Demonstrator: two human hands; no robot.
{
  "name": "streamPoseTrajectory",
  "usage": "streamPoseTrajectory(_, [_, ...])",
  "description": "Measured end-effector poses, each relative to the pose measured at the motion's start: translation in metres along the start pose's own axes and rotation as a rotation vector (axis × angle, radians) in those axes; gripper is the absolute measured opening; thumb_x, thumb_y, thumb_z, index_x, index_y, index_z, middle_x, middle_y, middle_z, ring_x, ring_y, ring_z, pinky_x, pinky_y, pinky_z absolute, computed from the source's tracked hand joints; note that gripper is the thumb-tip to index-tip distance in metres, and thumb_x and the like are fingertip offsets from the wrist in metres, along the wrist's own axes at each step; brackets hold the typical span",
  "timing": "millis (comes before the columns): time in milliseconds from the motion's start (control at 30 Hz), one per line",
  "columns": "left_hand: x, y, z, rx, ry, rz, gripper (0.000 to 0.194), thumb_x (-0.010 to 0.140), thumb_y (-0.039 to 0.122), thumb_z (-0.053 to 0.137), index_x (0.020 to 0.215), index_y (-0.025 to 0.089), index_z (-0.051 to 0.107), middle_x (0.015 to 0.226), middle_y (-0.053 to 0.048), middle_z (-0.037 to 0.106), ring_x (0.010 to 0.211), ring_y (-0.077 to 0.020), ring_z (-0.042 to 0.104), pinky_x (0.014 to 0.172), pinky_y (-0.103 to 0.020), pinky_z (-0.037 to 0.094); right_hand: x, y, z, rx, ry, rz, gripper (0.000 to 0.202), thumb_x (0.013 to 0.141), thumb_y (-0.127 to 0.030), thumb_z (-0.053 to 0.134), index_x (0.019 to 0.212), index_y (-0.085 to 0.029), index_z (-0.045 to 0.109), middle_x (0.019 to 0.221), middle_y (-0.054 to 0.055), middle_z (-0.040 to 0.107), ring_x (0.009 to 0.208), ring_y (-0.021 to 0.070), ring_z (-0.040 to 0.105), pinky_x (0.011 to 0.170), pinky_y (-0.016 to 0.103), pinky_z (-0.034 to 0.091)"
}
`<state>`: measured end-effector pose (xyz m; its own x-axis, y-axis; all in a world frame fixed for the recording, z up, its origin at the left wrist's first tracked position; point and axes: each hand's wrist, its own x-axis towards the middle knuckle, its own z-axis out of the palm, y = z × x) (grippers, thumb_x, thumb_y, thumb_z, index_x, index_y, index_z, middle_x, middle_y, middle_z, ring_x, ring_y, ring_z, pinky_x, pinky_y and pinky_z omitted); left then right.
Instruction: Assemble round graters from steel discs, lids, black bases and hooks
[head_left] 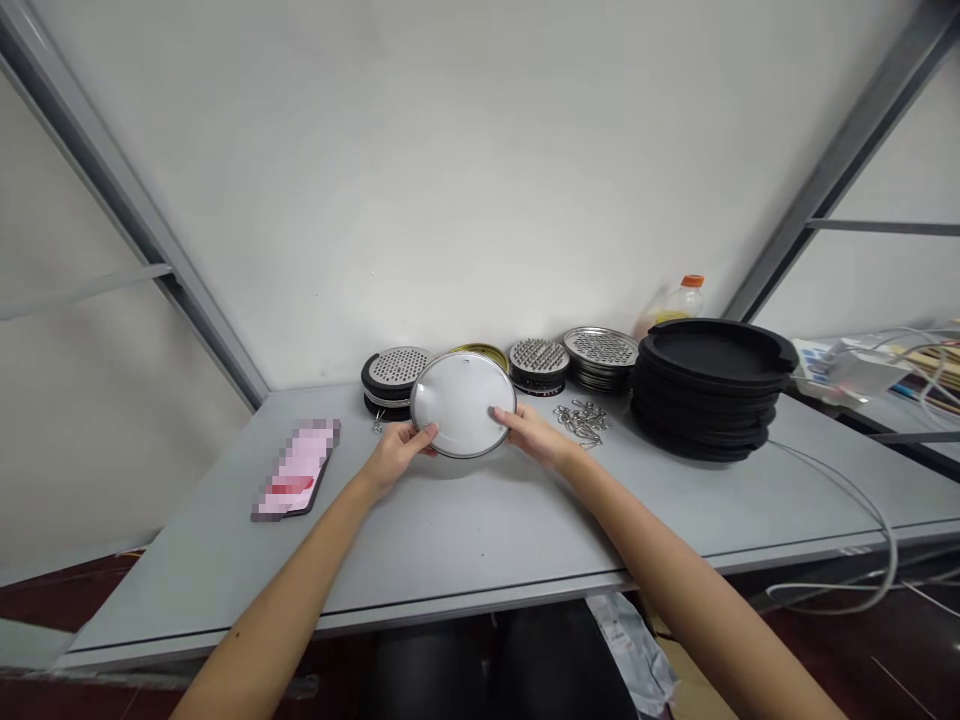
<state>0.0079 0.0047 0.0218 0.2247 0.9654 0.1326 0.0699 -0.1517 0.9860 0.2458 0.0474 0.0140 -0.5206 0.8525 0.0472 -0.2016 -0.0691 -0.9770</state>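
Grasping a round, pale disc (pixel 463 398) by its edges: left hand (pixel 391 457) and right hand (pixel 534 435) share the grip, thumbs on its face, disc tilted over the worktop (pixel 450 535). Beyond the grip I note a perforated plate (pixel 401 366) leftward, a spiked plate (pixel 539 356) rightward. Loose metal pieces (pixel 583 422) near the grip, right; phone (pixel 300 465) left of it; black stack (pixel 709 400) farther right.

Left fingers (pixel 427 436), right fingers (pixel 507 417) holding round disc (pixel 463 402); phone (pixel 301 465) at left, black stack (pixel 705 410) at right.
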Motion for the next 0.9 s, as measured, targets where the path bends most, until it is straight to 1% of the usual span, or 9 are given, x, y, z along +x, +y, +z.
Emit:
streamPoseTrajectory(67, [0.001,-0.001,-0.001,-0.007,0.032,0.002,0.049,0.075,0.056,0.069,0.085,0.009,0.074,0.083,-0.012,0.073,0.075,-0.022,0.065,0.071,-0.034,0.054,0.0,0.001,0.002,-0.005,-0.069,0.019,0.045,0.073,-0.051,0.072,0.098,-0.014,0.07,0.099,0.011,0.072,0.087,0.0215,0.067,0.081,0.036,0.053])
streamPoseTrajectory(133, [0.002,-0.003,-0.002,-0.001,0.026,-0.013,0.05,0.074,0.057,0.07,0.086,0.009,0.074,0.083,-0.013,0.073,0.074,-0.0213,0.065,0.07,-0.034,0.055,0.0,0.0,0.003,0.003,-0.083,0.018,0.043,0.073,-0.051,0.072,0.096,-0.014,0.07,0.096,0.011,0.073,0.084,0.0211,0.067,0.081,0.036,0.054])
streamPoseTrajectory(300, [0.001,-0.005,-0.002,-0.058,-0.053,-0.049,0.056,0.076,0.062,0.066,0.084,0.007,0.073,0.08,-0.014,0.073,0.07,-0.0224,0.067,0.072,-0.037,0.056,-0.002,-0.008,-0.001,0.002,0.041,0.008,0.039,0.067,-0.048,0.076,0.082,-0.013,0.072,0.085,0.009,0.074,0.078,0.0201,0.067,0.074,0.032,0.053])
streamPoseTrajectory(400, [0.001,-0.005,-0.003,-0.058,-0.063,-0.056,0.052,0.076,0.058,0.067,0.084,0.007,0.074,0.08,-0.015,0.074,0.072,-0.0237,0.069,0.074,-0.039,0.057,-0.001,-0.007,-0.003,0.01,0.077,0.017,0.04,0.065,-0.047,0.077,0.083,-0.012,0.071,0.085,0.01,0.074,0.079,0.0213,0.067,0.074,0.032,0.053])
streamPoseTrajectory(567, [0.002,-0.007,-0.004,-0.11,-0.001,-0.014,0.05,0.077,0.053,0.07,0.096,0.007,0.072,0.094,-0.014,0.074,0.087,-0.0258,0.068,0.085,-0.044,0.055,0.002,0.003,0.002,0.027,0.027,-0.03,0.043,0.073,-0.051,0.072,0.097,-0.015,0.07,0.098,0.01,0.073,0.087,0.0218,0.067,0.079,0.035,0.054])
streamPoseTrajectory(633, [0.003,-0.007,-0.004,-0.093,0.008,-0.022,0.049,0.076,0.052,0.071,0.096,0.008,0.072,0.097,-0.014,0.073,0.09,-0.0257,0.067,0.089,-0.044,0.053,0.002,0.004,0.004,0.022,0.008,-0.048,0.042,0.074,-0.048,0.073,0.1,-0.016,0.069,0.103,0.009,0.072,0.09,0.0204,0.067,0.084,0.034,0.053])
streamPoseTrajectory(700, [0.003,-0.006,-0.003,-0.076,0.016,-0.021,0.049,0.076,0.052,0.071,0.099,0.009,0.071,0.1,-0.013,0.073,0.094,-0.0258,0.066,0.091,-0.044,0.052,0.002,0.002,0.005,0.037,0.008,-0.071,0.041,0.073,-0.047,0.074,0.099,-0.017,0.069,0.104,0.008,0.072,0.092,0.0199,0.066,0.086,0.033,0.052])
streamPoseTrajectory(800, [0.003,0.001,-0.001,-0.096,0.012,0.037,0.055,0.076,0.052,0.071,0.111,0.011,0.067,0.112,-0.015,0.069,0.101,-0.0269,0.064,0.09,-0.042,0.051,0.0,-0.007,0.0,0.089,0.045,-0.107,0.042,0.07,-0.049,0.076,0.095,-0.016,0.07,0.101,0.009,0.073,0.092,0.0217,0.067,0.083,0.033,0.052])
streamPoseTrajectory(900, [0.001,0.006,0.0,-0.147,-0.017,0.076,0.064,0.076,0.055,0.07,0.124,0.013,0.06,0.121,-0.016,0.064,0.104,-0.027,0.063,0.089,-0.038,0.051,-0.002,-0.014,-0.009,0.09,0.107,-0.082,0.043,0.068,-0.052,0.076,0.087,-0.014,0.071,0.089,0.01,0.074,0.08,0.021,0.068,0.072,0.03,0.053])
